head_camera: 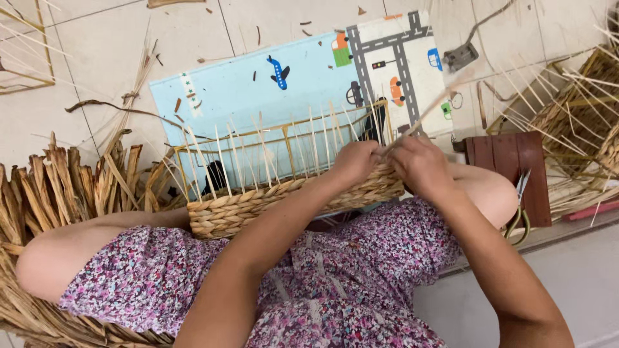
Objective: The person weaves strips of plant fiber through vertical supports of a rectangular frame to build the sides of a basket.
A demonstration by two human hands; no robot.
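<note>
Here the weaving of the half-built basket (284, 200) is in mid-row: it rests on the person's lap, its braided wall a few courses high, thin upright stakes (271, 151) rising from a wire frame. Both hands meet at the basket's 3 o'clock corner. The left hand (353, 161) is curled shut on the rim, pressing the braid down; the right hand (420, 164) pinches a flat straw strand (432, 103) that slants off toward 1 o'clock. By my reading the strand is being worked around a stake, and the next pass calls for threading it tight between close-set uprights.

Room is narrow: the stakes crowd the fingers, a wooden stool (509, 171) with scissors (519, 206) sits just beside at 3 o'clock, and dried reed bundles (58, 193) press in at 9 o'clock. The play mat (290, 84) at 12 o'clock lies open.
</note>
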